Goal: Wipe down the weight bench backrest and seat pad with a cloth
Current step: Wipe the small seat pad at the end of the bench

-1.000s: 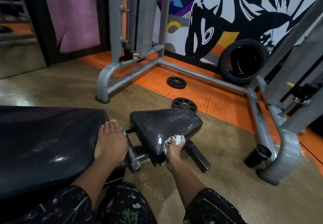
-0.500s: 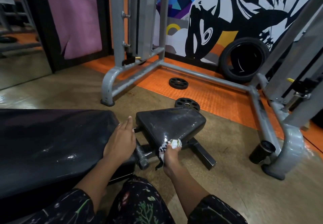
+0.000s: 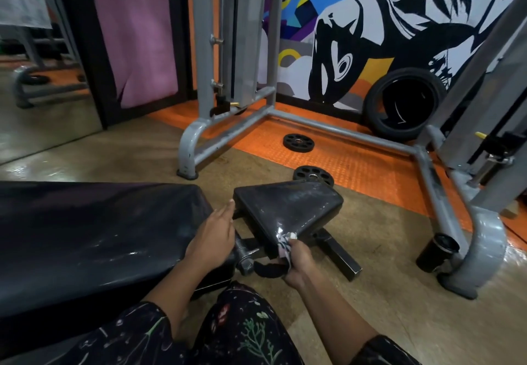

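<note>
The long black backrest [image 3: 85, 233] fills the lower left, glossy with damp streaks. The smaller black seat pad [image 3: 288, 208] sits to its right, tilted up, across a gap with grey metal hinge parts. My left hand [image 3: 212, 236] lies with straight fingers at the backrest's right end, fingertips reaching toward the seat pad's corner. My right hand [image 3: 298, 260] grips a crumpled black-and-white cloth [image 3: 285, 243] against the seat pad's near lower edge; a dark part of the cloth hangs below.
A grey machine frame [image 3: 342, 134] runs across the orange mat behind the bench. Two black weight plates [image 3: 298, 142] lie on the floor, one just behind the seat pad. A tyre [image 3: 402, 105] leans on the mural wall. A black cup [image 3: 436, 252] stands by the frame's right foot.
My left hand slid from flat on the backrest's end toward the gap by the seat pad. My right hand drew the cloth down along the seat pad's near edge.
</note>
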The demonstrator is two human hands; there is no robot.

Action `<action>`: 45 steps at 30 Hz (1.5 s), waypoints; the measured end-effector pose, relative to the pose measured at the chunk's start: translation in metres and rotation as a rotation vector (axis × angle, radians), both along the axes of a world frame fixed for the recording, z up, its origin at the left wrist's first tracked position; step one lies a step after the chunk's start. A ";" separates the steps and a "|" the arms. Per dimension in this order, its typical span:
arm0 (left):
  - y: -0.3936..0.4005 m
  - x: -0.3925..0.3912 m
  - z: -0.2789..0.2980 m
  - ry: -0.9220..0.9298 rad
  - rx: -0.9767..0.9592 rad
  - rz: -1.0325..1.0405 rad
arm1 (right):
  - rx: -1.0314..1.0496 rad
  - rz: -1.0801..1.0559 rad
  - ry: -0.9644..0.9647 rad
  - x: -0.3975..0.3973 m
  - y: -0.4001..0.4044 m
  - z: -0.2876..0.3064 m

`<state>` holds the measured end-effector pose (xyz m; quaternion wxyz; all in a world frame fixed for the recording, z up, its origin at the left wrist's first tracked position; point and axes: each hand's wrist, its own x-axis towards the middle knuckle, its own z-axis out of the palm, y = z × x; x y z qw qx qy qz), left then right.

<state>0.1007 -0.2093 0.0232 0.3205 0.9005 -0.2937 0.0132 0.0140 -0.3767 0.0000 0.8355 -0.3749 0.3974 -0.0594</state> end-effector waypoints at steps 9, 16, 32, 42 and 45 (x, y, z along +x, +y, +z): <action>0.040 -0.046 0.040 0.170 -0.238 -0.076 | 0.166 0.206 -0.311 -0.039 0.046 0.069; 0.090 -0.123 0.082 0.393 -0.458 -0.088 | 0.117 0.515 -0.498 -0.062 0.133 0.106; 0.239 -0.166 -0.023 0.964 -0.615 0.601 | -0.488 1.128 0.033 -0.061 0.231 -0.014; 0.212 -0.136 -0.133 0.955 -0.507 1.030 | -0.827 0.998 0.307 -0.016 0.227 -0.119; 0.211 -0.136 -0.139 1.003 -0.328 0.987 | -0.910 1.130 0.315 -0.011 0.227 -0.134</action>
